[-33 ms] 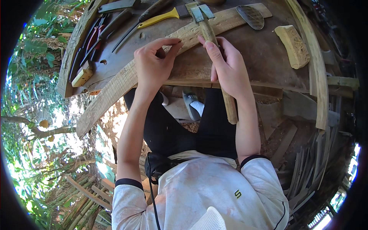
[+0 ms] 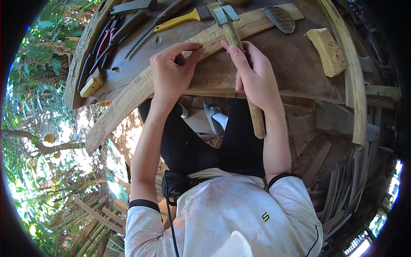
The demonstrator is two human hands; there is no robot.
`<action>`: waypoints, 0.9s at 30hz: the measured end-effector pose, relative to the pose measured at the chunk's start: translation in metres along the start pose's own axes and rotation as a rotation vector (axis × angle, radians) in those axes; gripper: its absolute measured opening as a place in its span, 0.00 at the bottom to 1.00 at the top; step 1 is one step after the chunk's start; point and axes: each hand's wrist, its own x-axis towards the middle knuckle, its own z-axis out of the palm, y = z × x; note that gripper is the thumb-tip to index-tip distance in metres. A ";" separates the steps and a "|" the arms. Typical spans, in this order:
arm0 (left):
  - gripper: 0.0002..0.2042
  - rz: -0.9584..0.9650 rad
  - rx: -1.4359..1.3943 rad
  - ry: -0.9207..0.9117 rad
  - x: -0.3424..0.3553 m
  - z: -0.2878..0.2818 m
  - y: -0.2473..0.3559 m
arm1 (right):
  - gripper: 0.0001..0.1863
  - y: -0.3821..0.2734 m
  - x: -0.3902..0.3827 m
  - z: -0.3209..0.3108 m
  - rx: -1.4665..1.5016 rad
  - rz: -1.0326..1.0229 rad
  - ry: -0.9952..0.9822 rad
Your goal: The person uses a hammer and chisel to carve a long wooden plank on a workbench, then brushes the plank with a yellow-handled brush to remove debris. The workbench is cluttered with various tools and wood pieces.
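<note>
A long pale wooden plank (image 2: 115, 109) lies diagonally across the workbench (image 2: 308, 64), its near end jutting past the front edge at the left. My left hand (image 2: 171, 73) is over the plank, thumb and forefinger closed in a pinch; what is between them is too small to make out. My right hand (image 2: 254, 75) is wrapped round the wooden handle (image 2: 257, 120) of a hammer-like tool, whose metal head (image 2: 222, 16) rests near the plank's upper part. The handle's lower end reaches down past the bench edge.
Along the left stand a wooden block (image 2: 90, 88), pliers (image 2: 109, 49) and other dark tools. A yellow-handled brush (image 2: 180, 20), a clear oval piece (image 2: 279, 19) and a carved wood chunk (image 2: 325, 51) lie around. A long strip (image 2: 358, 120) edges the right.
</note>
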 end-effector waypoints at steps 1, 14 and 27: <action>0.05 0.009 0.009 -0.004 0.000 -0.001 0.000 | 0.29 0.000 0.000 0.000 0.012 -0.009 -0.007; 0.29 0.056 0.001 0.038 -0.002 0.003 0.000 | 0.23 -0.022 -0.042 0.000 0.251 0.076 -0.239; 0.28 0.081 0.029 0.035 -0.003 0.002 -0.002 | 0.25 -0.025 -0.048 0.003 0.296 0.109 -0.237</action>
